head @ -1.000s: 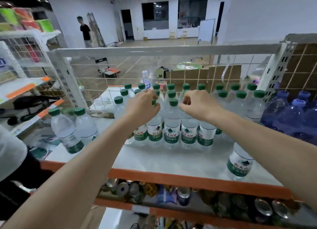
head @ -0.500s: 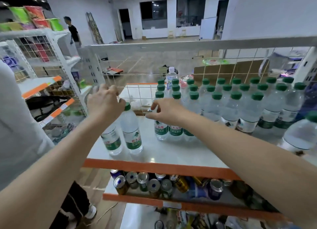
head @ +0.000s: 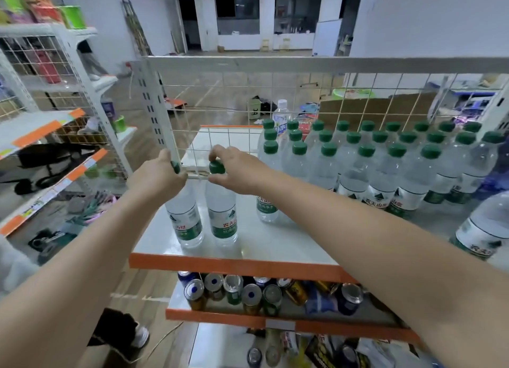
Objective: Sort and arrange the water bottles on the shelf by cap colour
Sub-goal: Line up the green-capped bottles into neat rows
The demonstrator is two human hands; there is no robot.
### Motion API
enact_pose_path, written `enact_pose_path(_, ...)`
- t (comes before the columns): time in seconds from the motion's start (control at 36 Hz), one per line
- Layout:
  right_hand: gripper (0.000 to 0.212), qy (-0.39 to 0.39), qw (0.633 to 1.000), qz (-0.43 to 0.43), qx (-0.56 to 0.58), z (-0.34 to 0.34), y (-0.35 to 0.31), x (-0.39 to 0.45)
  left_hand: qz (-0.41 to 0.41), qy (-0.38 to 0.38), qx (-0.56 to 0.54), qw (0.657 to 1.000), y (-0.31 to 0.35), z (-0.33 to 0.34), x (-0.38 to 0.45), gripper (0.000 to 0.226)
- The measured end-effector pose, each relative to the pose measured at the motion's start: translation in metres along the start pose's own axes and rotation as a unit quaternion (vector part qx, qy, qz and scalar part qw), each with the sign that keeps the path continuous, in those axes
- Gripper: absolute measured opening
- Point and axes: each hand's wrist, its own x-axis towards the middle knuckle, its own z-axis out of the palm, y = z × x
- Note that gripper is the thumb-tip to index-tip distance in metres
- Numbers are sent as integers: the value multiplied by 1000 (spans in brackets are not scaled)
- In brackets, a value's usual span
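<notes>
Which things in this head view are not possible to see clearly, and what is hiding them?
- Left bottle: its cap is mostly covered by the left hand, head view.
- Bottle at right edge: its top is cut off by the frame.
- Cans on lower shelf: partly hidden under the orange shelf edge.

Drink cans (head: 249,293) crowd the lower shelf tier, standing upright and tipped. A second shelving unit (head: 41,125) stands to the left. A ladder (head: 136,26) leans on the far wall.
</notes>
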Motion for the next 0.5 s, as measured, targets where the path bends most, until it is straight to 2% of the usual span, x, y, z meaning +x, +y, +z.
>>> enact_pose_path(0.14,40,-23,999,29,-25,7,8,0,37,8,25,999,7,8,-1,28)
enact_pose_path(0.22,29,-1,999,32,-6,2,18,-9,45,20,29,998,25,7,-6,20)
enact_pose_path(0.39,29,67,995,65,17,-27,39,-38,90,18,-1,996,71,-2,-21,28)
enact_pose_path(0.5,27,90,993,77,-9,-60,56,-61,108,-5,-33,994,110,-10,-33,23)
